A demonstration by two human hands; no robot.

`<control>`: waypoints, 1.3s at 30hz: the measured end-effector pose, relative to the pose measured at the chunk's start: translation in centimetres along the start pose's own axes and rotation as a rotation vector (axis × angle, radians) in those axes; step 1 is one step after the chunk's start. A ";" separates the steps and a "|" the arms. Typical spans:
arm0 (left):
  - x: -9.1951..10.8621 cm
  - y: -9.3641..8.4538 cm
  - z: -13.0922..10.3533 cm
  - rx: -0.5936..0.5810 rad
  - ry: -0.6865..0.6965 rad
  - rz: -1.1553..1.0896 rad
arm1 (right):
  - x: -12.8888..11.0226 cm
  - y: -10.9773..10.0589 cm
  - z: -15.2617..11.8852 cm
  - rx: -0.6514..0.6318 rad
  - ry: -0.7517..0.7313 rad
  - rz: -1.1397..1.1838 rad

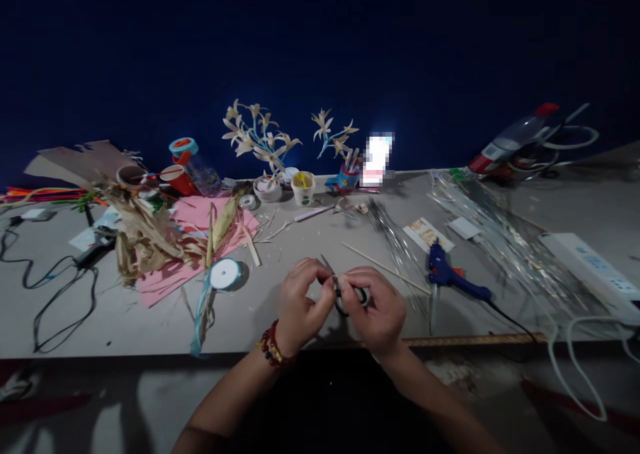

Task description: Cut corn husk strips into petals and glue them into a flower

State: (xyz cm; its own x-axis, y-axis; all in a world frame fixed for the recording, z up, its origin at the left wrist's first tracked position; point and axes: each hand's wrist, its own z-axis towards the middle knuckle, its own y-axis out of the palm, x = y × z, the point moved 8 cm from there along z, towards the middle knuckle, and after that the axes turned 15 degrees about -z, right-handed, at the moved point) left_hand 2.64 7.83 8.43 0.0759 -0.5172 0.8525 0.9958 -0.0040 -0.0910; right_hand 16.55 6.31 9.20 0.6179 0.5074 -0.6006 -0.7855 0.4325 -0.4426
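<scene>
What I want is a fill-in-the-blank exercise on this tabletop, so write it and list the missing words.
The bead bracelet is on the ____ wrist, while the right hand has none.
The glue gun is dark ____.
The paper under the dried husks is ____.
The large bottle leaning at the right has a ____ cap.

Missing words: left; blue; pink; red.
</scene>
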 end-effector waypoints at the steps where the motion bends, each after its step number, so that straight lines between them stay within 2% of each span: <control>1: -0.3 -0.2 -0.1 0.015 -0.011 -0.008 | 0.1 -0.2 0.0 0.007 0.003 0.001; 4: -1.1 -0.9 -0.4 0.065 -0.062 -0.048 | 0.8 -0.6 0.0 0.037 0.040 0.024; 6: -1.2 -1.0 -0.4 0.053 -0.089 -0.075 | 1.2 -0.5 0.0 0.039 0.072 0.042; 9: -0.5 -0.5 -0.3 -0.016 -0.053 -0.055 | 1.3 0.0 0.1 0.011 0.100 0.060; 12: 0.3 -0.3 -0.2 -0.026 0.008 0.018 | 1.1 0.3 0.2 -0.020 0.104 0.069; 15: 0.8 -0.3 -0.1 -0.028 0.057 0.089 | 0.8 0.7 0.6 -0.126 0.083 0.049; 18: 1.3 -0.2 0.1 -0.081 0.100 0.173 | 0.5 0.9 1.2 -0.252 0.031 -0.024; 20: 1.6 -0.1 0.2 -0.113 0.112 0.213 | 0.1 0.8 1.7 -0.285 -0.025 -0.081; 26: 2.1 -0.2 0.3 -0.121 0.110 0.243 | -1.0 0.7 2.1 -0.294 -0.115 -0.162; 30: 2.1 -0.3 0.2 -0.103 0.086 0.244 | -0.8 0.1 2.1 -0.235 -0.112 -0.214; 34: 2.0 -0.4 0.0 -0.098 0.072 0.239 | -0.1 -1.3 2.5 -0.148 -0.066 -0.288; 36: 1.9 -0.4 0.0 -0.099 0.060 0.235 | 0.0 -1.4 2.6 -0.181 -0.067 -0.270; 39: 2.0 -0.4 0.0 -0.106 0.055 0.226 | -0.7 -0.4 2.7 -0.309 -0.133 -0.218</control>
State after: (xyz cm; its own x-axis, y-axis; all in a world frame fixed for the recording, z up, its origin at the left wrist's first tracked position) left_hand 2.42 6.86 10.15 0.2899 -0.5611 0.7753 0.9428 0.0284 -0.3320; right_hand 16.52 7.77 11.60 0.7543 0.5291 -0.3887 -0.5970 0.3064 -0.7415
